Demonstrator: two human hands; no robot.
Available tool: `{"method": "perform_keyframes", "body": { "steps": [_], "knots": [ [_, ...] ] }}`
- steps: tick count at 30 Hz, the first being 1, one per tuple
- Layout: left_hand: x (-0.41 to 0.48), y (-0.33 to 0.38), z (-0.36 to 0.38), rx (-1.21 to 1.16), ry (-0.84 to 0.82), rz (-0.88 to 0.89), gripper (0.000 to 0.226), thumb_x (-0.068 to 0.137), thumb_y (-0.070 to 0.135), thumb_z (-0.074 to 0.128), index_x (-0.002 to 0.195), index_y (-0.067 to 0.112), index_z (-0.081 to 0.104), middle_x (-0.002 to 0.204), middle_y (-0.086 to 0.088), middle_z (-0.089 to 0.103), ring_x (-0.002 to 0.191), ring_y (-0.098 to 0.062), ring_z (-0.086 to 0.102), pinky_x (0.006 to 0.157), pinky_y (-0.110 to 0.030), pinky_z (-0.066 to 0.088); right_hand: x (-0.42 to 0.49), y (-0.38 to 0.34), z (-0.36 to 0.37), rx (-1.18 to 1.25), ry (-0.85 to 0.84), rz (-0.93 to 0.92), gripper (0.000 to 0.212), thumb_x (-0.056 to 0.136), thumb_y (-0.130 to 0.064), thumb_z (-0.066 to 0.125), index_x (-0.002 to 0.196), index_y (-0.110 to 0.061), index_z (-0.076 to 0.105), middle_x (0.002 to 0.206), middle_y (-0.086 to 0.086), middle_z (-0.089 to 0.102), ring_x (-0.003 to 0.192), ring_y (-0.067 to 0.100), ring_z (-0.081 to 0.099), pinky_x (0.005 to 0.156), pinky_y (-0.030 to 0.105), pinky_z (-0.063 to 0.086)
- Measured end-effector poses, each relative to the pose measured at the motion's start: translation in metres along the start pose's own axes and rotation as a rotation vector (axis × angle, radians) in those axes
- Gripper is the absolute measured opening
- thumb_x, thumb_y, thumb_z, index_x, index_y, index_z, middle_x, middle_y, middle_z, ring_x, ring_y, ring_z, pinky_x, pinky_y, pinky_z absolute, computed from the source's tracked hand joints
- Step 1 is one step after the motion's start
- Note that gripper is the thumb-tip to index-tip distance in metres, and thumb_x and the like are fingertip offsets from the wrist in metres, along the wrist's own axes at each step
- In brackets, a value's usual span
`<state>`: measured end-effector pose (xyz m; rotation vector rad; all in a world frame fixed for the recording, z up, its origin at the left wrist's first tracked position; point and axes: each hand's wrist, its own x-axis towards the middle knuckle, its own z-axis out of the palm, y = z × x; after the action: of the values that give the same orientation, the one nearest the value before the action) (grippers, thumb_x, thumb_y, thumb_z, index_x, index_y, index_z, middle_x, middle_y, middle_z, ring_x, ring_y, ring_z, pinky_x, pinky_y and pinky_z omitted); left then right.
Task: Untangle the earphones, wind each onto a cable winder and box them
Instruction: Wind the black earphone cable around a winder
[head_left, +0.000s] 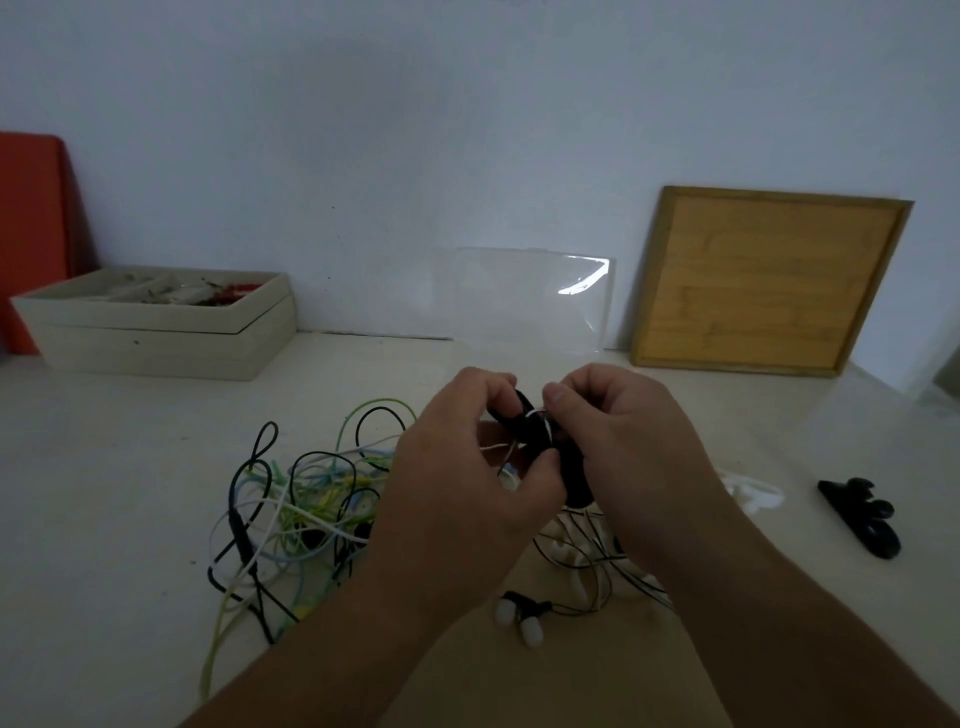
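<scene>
One winder begun, most earphones left to untangle

Left hand (467, 467) grips a black cable winder (530, 434); right hand (618, 431) pinches the white cable (548, 425) part-wound on it. Left of both, the tangle of earphones (306, 509) covers the tabletop (130, 519); a spare winder (857, 514) lies right. Boxing looks far off.

Head-worn wide view, forward and down, close over table (130, 467)

place: plain indoor work desk | signs: bare wall (467, 130), cream table (130, 467), parts box (156, 332), leaning wooden board (769, 280)
</scene>
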<state>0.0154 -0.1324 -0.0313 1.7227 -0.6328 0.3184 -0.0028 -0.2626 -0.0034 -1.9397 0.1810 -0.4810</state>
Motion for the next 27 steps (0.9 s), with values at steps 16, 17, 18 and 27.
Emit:
{"method": "perform_keyframes", "body": {
  "steps": [16,17,18,27],
  "knots": [
    [0.006,0.001,-0.011,0.030,-0.150,-0.021,0.020,0.076,0.029,0.069,0.090,0.026,0.054,0.111,0.013,0.070,0.091,-0.001,0.072,0.079,-0.023,0.060,0.002,-0.009,-0.013,0.049,0.134,0.079,0.019,0.101,-0.028,0.048,0.091,-0.017,0.061,0.066,0.000,0.073,0.052,0.013,0.067,0.053,0.030,0.053],
    [0.005,0.001,-0.010,0.009,-0.150,-0.030,0.020,0.077,0.027,0.070,0.090,0.025,0.054,0.112,0.013,0.070,0.092,-0.002,0.072,0.078,-0.023,0.060,0.002,-0.008,-0.012,0.026,0.148,0.071,0.019,0.101,-0.029,0.049,0.091,-0.017,0.061,0.066,0.000,0.073,0.055,0.013,0.068,0.055,0.031,0.055],
    [0.005,0.000,-0.009,-0.017,-0.151,-0.039,0.021,0.079,0.024,0.072,0.091,0.023,0.055,0.112,0.012,0.069,0.092,-0.003,0.072,0.077,-0.024,0.060,0.001,-0.008,-0.010,-0.007,0.166,0.058,0.019,0.100,-0.029,0.049,0.090,-0.018,0.061,0.067,0.001,0.072,0.058,0.013,0.069,0.057,0.031,0.056],
    [0.010,-0.002,-0.017,-0.043,-0.186,-0.066,0.018,0.083,0.023,0.072,0.090,0.020,0.056,0.104,0.006,0.073,0.086,-0.013,0.074,0.075,-0.039,0.062,0.002,-0.008,-0.012,0.096,0.088,0.077,0.021,0.100,-0.027,0.052,0.088,-0.012,0.062,0.066,0.003,0.071,0.053,0.013,0.068,0.051,0.024,0.054]
  ]
}}
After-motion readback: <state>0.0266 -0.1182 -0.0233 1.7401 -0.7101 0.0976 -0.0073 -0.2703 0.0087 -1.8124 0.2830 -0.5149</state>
